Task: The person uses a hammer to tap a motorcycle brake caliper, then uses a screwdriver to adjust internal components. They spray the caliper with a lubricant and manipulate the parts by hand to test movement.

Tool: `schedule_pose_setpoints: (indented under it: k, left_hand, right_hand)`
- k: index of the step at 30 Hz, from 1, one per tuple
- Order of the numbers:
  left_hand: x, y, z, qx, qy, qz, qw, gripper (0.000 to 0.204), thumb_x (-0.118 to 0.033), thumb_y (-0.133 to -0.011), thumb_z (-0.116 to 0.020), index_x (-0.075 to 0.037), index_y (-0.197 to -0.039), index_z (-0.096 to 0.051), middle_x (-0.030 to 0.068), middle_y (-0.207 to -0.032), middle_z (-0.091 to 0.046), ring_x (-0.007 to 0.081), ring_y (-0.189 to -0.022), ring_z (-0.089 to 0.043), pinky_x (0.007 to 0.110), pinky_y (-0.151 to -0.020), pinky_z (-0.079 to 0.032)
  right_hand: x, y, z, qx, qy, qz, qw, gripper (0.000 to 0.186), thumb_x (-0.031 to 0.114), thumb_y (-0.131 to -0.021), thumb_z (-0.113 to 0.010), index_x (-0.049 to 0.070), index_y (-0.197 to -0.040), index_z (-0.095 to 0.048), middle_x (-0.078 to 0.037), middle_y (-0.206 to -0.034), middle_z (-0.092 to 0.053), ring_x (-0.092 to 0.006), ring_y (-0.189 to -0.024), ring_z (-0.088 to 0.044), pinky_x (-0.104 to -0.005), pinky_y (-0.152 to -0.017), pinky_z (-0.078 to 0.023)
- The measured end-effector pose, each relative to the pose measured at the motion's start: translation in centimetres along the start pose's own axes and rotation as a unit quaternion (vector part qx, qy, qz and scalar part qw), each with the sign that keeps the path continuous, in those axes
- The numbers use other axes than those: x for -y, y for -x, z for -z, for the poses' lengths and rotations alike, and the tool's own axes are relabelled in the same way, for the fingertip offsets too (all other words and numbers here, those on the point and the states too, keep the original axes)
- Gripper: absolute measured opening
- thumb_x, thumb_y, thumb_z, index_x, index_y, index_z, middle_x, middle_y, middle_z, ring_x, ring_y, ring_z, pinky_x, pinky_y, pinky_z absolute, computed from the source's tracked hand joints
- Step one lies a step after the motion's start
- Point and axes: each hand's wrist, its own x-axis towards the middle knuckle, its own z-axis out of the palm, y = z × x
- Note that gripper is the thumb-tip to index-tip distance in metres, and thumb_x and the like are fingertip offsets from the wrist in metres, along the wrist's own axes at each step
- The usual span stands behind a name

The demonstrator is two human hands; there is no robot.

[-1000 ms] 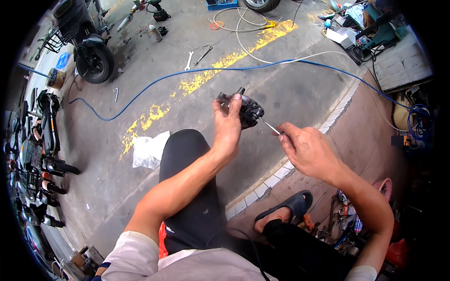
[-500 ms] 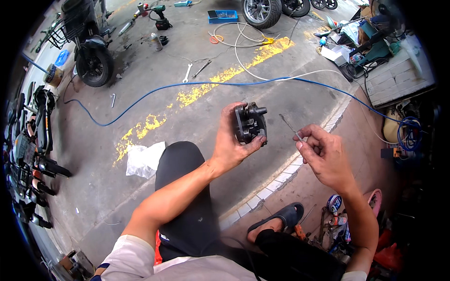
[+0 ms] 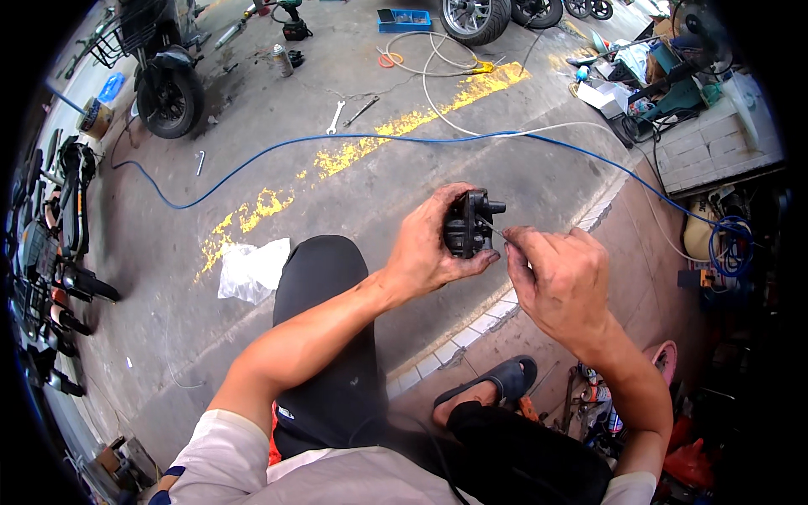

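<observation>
Concrete floor [image 3: 353, 202] w/ worn yellow paint marks fills most of the view; I'm seated at its brick edge, one sandal [image 3: 497, 383] below.
Scooter [image 3: 164, 71] parked far left, front wheel toward me. Second wheel [image 3: 475, 17] at top centre.
Blue hose [image 3: 278, 147] runs across the floor, well beyond my hands; white cable loops near it.
White rag [image 3: 252, 269] on the floor just beside my left knee.
Wrenches [image 3: 349, 114] lying past the hose, apart from everything in hand.

Left hand [image 3: 429, 248]: fingers wrapped round a small black mech. part [image 3: 470, 223], held up over the floor, above the knee, thumb under it.
Right hand [image 3: 560, 278]: thumb + forefinger pinched on a thin metal pin/wire [image 3: 492, 229], tip touching the part's right side.

Judgement: step in hand = probing or threading the pin into an opening on the part; exact hole too small to tell. Next move prob. calls for steady left grip, fine right-hand alignment, light push only.
</observation>
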Motion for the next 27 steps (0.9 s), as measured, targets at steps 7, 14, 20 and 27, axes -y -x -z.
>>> schedule_pose_setpoints:
  k: [7,14,20,27]
  left_hand:
    - [-0.8,0.1,-0.5,0.040,0.048,0.069,0.996,0.082,-0.022,-0.070,-0.096,-0.006,-0.138,-0.052,0.0122,-0.114,-0.068,0.0193,-0.095,-0.068,0.034,-0.086,-0.058]
    - [-0.5,0.1,-0.8,0.052,0.046,0.068,0.995,0.085,-0.021,-0.070,-0.096,-0.007,-0.140,-0.050,0.0130,-0.115,-0.067,0.0196,-0.100,-0.068,0.034,-0.089,-0.058]
    - [-1.2,0.2,-1.0,0.093,0.063,0.104,0.988,0.083,-0.022,-0.070,-0.095,-0.007,-0.139,-0.051,0.0140,-0.117,-0.067,0.0234,-0.103,-0.069,0.036,-0.091,-0.057]
    - [-1.5,-0.2,-0.6,0.128,0.074,0.129,0.981,0.081,-0.023,-0.073,-0.094,-0.007,-0.139,-0.050,0.0128,-0.111,-0.067,0.0221,-0.096,-0.068,0.036,-0.088,-0.056]
  right_hand:
    - [0.0,0.7,0.6,0.008,0.042,0.022,0.999,0.009,0.010,-0.085,-0.073,0.007,-0.094,-0.071,-0.003,-0.066,-0.060,-0.0222,-0.061,-0.062,-0.0374,-0.059,-0.043]
    - [0.3,1.2,0.5,0.012,0.100,0.062,0.993,0.016,0.009,-0.080,-0.070,0.004,-0.094,-0.071,-0.002,-0.068,-0.057,-0.0183,-0.065,-0.060,-0.0350,-0.059,-0.042]
    - [0.0,1.8,-0.2,0.013,0.091,0.068,0.994,0.019,0.009,-0.077,-0.070,0.003,-0.095,-0.071,-0.003,-0.067,-0.056,-0.0184,-0.064,-0.059,-0.0349,-0.059,-0.041]
    - [0.0,1.9,1.2,0.076,0.075,0.019,0.994,0.017,0.007,-0.084,-0.075,0.005,-0.101,-0.073,-0.006,-0.074,-0.067,-0.0242,-0.065,-0.064,-0.0383,-0.062,-0.044]
